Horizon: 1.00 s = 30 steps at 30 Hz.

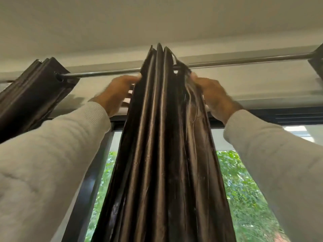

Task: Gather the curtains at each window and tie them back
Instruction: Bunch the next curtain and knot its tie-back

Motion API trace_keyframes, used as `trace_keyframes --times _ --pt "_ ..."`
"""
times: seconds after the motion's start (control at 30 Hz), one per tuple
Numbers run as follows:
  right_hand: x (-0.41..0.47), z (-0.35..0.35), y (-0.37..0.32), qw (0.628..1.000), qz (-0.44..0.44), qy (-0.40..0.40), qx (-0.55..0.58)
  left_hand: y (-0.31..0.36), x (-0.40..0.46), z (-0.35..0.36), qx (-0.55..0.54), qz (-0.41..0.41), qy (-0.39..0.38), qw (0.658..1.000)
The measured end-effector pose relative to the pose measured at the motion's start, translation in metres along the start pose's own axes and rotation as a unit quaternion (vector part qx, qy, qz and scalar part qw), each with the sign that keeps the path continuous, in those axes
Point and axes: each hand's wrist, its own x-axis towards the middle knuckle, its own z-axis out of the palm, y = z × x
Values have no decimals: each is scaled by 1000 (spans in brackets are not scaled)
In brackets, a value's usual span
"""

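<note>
Up at the rod [227, 62], both raised hands' grips, left hand [116, 95] and right hand [212, 95], clasp the bunched curtain [162, 119].

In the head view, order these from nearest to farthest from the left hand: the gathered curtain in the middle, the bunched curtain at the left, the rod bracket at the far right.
1. Gathered curtain, middle: the left hand touches it.
2. Bunched curtain, left.
3. Rod bracket, far right.

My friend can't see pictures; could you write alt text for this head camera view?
Two hands, left hand and right hand, squeeze a bunched dark brown curtain just below its rod, window greenery behind.
</note>
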Motion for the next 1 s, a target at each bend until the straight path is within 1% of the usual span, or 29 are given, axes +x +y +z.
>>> trace_keyframes --times 0.03,0.1,0.27,0.37,0.47,0.63,0.67,0.7,0.77,0.8,0.83,0.9,0.97,1.0 --pt "4 -1 2 999 8 31 7 -1 -1 -5 -48 -8 14 999" --pt "6 4 4 998 28 41 29 -4 0 -11 -96 -20 32 995" --pt "12 18 1 996 33 48 60 -8 8 -11 -104 -24 32 994" --pt "17 20 1 996 40 54 59 -6 13 -13 -106 -11 30 994" --pt "27 19 2 996 29 75 45 -6 25 -13 -111 0 39 993" --pt "56 23 -2 989 30 124 72 5 57 1 -126 1 45 991" --pt "60 29 -6 990 33 109 78 9 60 9 -142 -1 45 989" --pt "67 37 -10 993 33 74 85 14 63 16 -163 -5 22 986" --pt "70 49 -20 995 39 -40 82 17 69 27 -168 -7 -48 985" --pt "71 51 -21 994 44 -68 68 15 73 26 -151 -6 -60 987" --pt "73 48 -20 995 51 -66 54 12 73 22 -134 -4 -52 990" --pt "62 36 -14 997 63 -17 38 2 69 6 -114 -10 -23 993" --pt "45 24 -4 996 61 46 41 -9 56 -10 -114 -9 24 993" --pt "36 20 0 996 58 55 46 -13 49 -16 -115 -6 40 993"
